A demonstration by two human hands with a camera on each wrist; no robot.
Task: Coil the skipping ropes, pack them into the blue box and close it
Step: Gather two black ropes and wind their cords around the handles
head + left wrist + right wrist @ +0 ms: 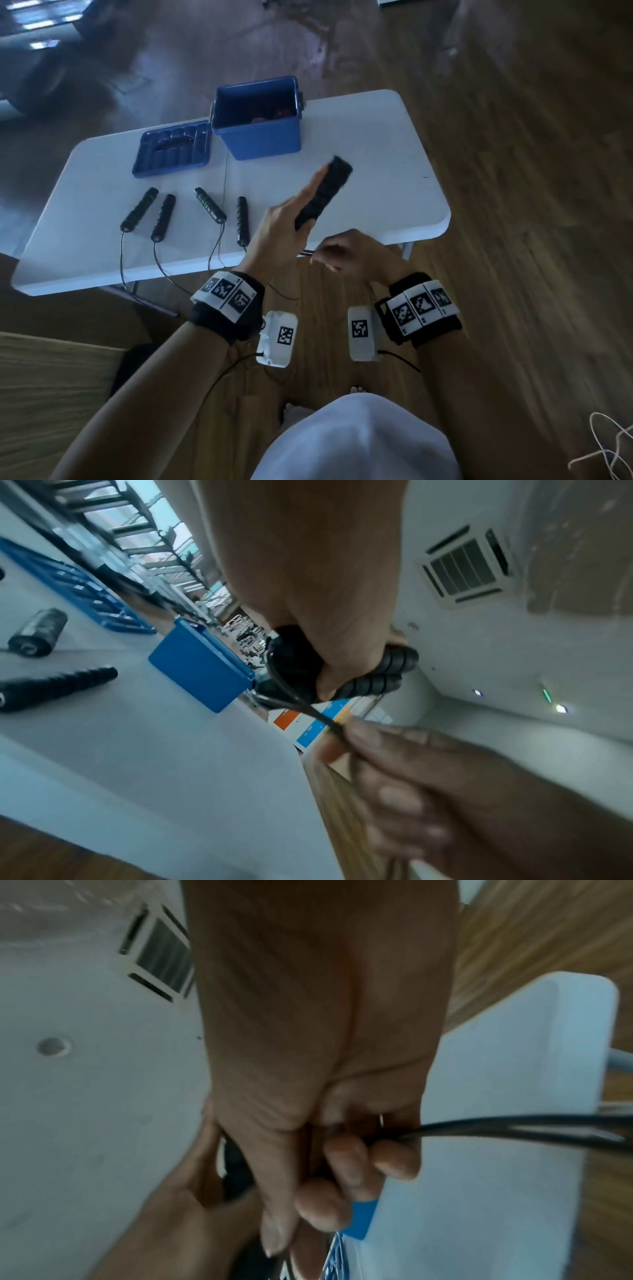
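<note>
My left hand grips a pair of black ribbed skipping-rope handles raised above the white table; the left wrist view shows both handles side by side in my fist. Their thin black cord runs down to my right hand, which pinches it just off the table's front edge. In the right wrist view my fingers are curled round the cord. The open blue box stands at the back with something reddish inside. Its lid lies to the left of it.
Several more black handles lie in a row on the table's left half, with their cords hanging over the front edge. Wooden floor surrounds the table. A white string lies on the floor at lower right.
</note>
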